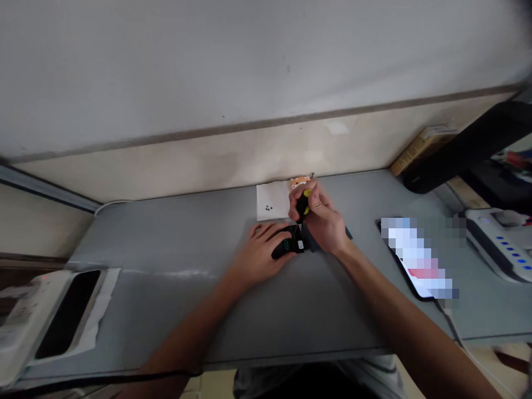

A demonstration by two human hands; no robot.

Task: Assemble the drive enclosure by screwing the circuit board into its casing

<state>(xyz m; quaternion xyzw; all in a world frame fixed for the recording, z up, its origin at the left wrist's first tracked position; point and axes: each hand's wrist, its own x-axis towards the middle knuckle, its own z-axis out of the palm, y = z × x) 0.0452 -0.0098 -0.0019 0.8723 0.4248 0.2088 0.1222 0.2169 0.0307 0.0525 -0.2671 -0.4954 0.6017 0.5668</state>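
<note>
head view faces forward and down, near left hand (260, 257) and right hand (320, 221)

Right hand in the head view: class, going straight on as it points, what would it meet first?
Probably the small orange cartoon-printed item just beyond the right hand, at the grey table's back edge, though depth is unclear.

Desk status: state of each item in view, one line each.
right hand, gripping black-and-yellow screwdriver
left hand, resting on black plastic device
white paper sheet, flat, small black screws on it
black smartphone, screen lit, cable attached
white power unit, blue lights on
</note>
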